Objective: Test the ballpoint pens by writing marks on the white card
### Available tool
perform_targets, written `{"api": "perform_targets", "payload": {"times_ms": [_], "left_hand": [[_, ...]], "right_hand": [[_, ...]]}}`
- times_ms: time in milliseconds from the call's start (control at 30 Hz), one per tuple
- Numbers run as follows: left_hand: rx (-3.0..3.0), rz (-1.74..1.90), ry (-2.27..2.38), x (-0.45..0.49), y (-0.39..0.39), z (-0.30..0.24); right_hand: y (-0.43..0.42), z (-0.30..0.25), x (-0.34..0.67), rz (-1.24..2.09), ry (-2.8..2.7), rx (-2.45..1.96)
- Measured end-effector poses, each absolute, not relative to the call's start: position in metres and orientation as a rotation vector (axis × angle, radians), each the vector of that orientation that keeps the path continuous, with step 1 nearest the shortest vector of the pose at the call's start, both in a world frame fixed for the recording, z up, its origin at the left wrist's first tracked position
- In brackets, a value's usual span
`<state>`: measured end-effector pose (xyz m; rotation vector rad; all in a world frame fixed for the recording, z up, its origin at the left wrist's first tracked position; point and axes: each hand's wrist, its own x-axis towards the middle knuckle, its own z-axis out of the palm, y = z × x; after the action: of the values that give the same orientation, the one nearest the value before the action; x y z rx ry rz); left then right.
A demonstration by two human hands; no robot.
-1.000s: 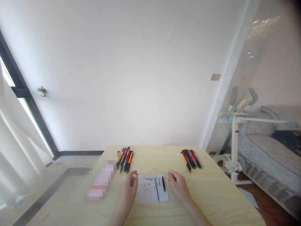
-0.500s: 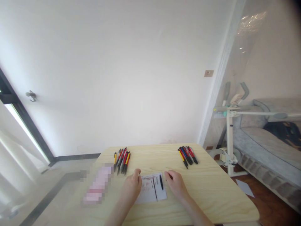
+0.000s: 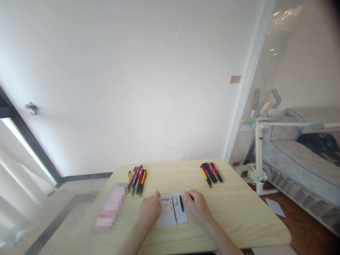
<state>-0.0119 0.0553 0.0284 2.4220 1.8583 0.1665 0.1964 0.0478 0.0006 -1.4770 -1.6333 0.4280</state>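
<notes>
A white paper sheet (image 3: 167,220) with reddish and dark marks lies in front of me. On it rest a thin dark refill-like stick (image 3: 174,211) and a short black pen part (image 3: 181,203), with tiny dark bits between the stick and the left side. My left hand (image 3: 150,209) is closed at the sheet's left edge and covers part of it; whatever its fingers hold is hidden. Just off the right edge, my right hand (image 3: 198,206) rests with curled fingers, and I cannot make out anything inside them.
Pens in yellow, red, grey and black lie bunched at the table's left (image 3: 137,180). A second pen bunch (image 3: 211,173) sits at the back right. Beyond the wooden table (image 3: 239,212) are a wall, exercise equipment (image 3: 259,152) and a sofa (image 3: 289,156). A blurred pink patch (image 3: 110,207) shows at left.
The left index finger and thumb have come together, and a small pale spot at their tips is now hidden. The right hand stays nearly still. The view has shifted slightly.
</notes>
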Motion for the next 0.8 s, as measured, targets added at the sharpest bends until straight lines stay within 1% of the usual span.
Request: {"api": "perform_targets", "payload": {"times_ms": [300,800], "left_hand": [[2.446,0.097,1.874,-0.0114,0.0571,0.0279],[2.371,0.174,1.940,-0.0188,0.0545,0.0277]], "right_hand": [[0.0474,0.0008,0.1968,0.415,-1.652,-1.493],[0.0473,-0.0020,0.1967,0.406,-1.693,-1.521]]}}
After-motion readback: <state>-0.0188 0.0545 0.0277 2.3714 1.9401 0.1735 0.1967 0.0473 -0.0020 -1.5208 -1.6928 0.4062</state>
